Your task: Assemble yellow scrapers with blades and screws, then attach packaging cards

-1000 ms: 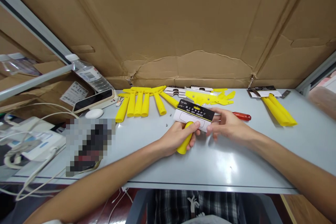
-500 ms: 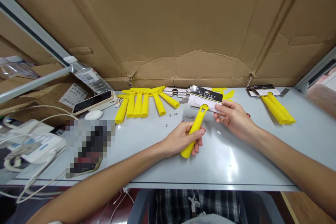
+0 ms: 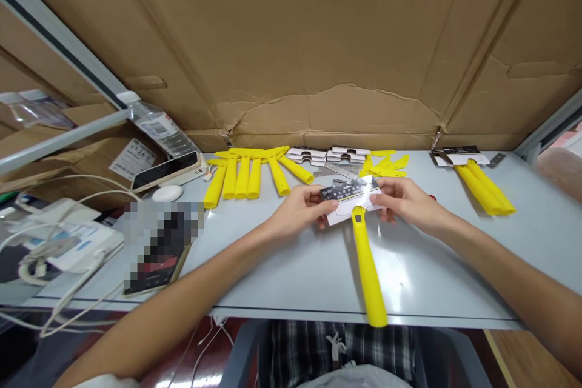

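Observation:
In front of me is a scraper with a yellow tubular handle (image 3: 369, 273), its head covered by a folded black-and-white printed card (image 3: 350, 201). My left hand (image 3: 300, 209) pinches the card's left end between thumb and fingers. At the opposite end, my right hand (image 3: 404, 201) grips the card the same way. The handle hangs down toward me, its end reaching the table's front edge. Whatever blade sits inside the card is hidden.
Several yellow handles (image 3: 243, 179) lie at the back left. Behind my hands are stacked folded cards (image 3: 348, 154), metal blades (image 3: 341, 171) and small yellow parts (image 3: 386, 165). Carded scrapers (image 3: 485, 188) rest at the right. Phones, cables and a bottle (image 3: 159, 127) crowd the left side.
My left hand has let go of the yellow handle and moved up to the card's left end. The handle has swung to point toward me, and the card has come nearer.

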A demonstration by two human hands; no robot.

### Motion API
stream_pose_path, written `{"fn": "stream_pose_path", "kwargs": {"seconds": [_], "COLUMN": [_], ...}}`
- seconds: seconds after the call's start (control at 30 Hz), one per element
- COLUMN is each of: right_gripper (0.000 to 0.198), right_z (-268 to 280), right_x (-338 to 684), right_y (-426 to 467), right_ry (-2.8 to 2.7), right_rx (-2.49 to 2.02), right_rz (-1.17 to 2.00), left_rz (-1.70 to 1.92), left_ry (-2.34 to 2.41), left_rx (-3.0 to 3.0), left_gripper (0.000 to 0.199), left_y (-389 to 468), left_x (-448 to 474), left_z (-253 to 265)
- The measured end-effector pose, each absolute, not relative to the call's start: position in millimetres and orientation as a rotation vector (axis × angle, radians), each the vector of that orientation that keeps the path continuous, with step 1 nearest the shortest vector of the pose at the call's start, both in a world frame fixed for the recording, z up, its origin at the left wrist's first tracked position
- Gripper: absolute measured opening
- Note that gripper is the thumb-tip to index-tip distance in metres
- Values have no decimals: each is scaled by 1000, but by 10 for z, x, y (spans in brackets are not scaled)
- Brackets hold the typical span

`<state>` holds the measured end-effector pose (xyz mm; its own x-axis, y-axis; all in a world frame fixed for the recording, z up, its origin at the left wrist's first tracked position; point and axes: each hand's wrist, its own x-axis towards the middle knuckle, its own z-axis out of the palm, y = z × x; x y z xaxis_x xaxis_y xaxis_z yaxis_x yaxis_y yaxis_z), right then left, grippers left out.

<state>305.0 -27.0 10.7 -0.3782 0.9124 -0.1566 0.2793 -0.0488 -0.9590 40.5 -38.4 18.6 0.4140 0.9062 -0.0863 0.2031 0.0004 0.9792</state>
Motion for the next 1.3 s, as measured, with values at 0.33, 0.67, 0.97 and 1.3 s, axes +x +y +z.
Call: {"fn": "stream_pose_path", "kwargs": {"seconds": [0.33,0.67,0.97,1.3], "right_gripper": [44,39,45,65], "right_z": [271,118,122,-270], "right_x": [3176,3088,3067,3358], "right_y": [-341,-407,-372,-1292], "right_ry": [-2581,-2819,-2720,-2538], "right_rx": [-1194,-1067,-1118,-1390], "right_rz": [900,510,369,-85], "left_rz": [168,269,408,684], "left_ry": [1141,1290,1475,1676], "left_rx": [1969,2165,2344,2568], "left_gripper": [31,30,30,50], "left_y": [-495,-484,-491,-1455], "left_x": [386,341,356,52], "left_z": [193,162,299,-369]}}
